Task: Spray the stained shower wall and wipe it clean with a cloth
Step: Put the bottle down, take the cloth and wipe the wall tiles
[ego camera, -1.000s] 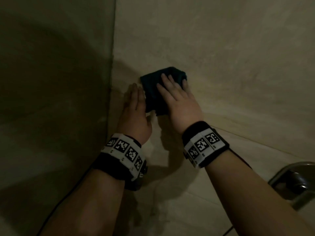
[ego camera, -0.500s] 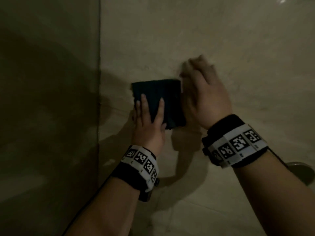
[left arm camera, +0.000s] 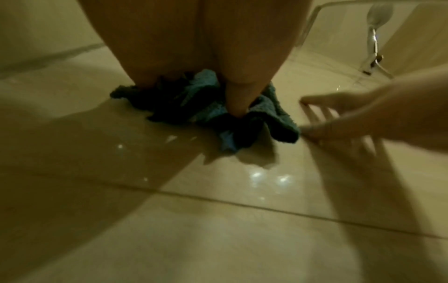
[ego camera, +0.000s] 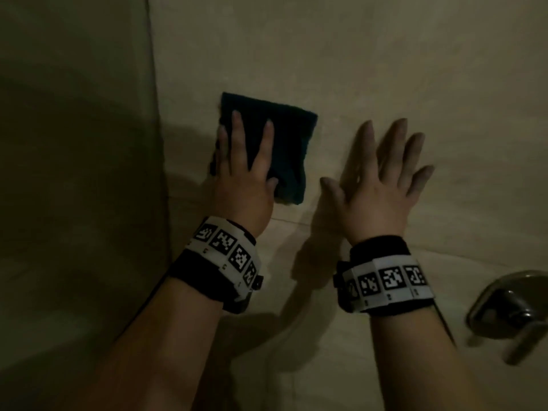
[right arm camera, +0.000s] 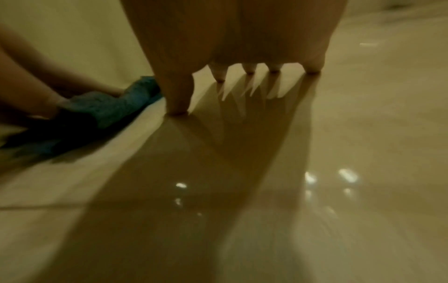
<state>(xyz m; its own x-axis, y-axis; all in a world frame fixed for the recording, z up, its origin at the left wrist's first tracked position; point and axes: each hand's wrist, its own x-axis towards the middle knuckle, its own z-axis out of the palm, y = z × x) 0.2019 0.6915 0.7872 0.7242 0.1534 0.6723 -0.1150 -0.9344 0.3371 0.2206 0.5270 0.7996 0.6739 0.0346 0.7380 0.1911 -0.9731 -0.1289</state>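
— On the beige tiled shower wall, near its corner, what do you see?

— A dark teal cloth, folded roughly square in the head view. The left hand lies flat on its lower left part, pressing it to the tile.

— Is it gripping the cloth?

— Not that I can make out. From above the fingers are straight and spread over the fabric. In the left wrist view the cloth bunches around the thumb, which pushes into its folds.

— And the right hand?

— The right hand is beside the cloth, to its right, with a strip of bare tile between them in the head view. It holds nothing, and all five digits are fanned wide. In the right wrist view the fingertips and thumb meet the glossy tile, each casting a long shadow.

— Anything else?

— A metal shower fitting at the lower right of the head view, well apart from both hands. In the left wrist view a shower head hangs far off. The wall shows small bright reflections and a grout line.
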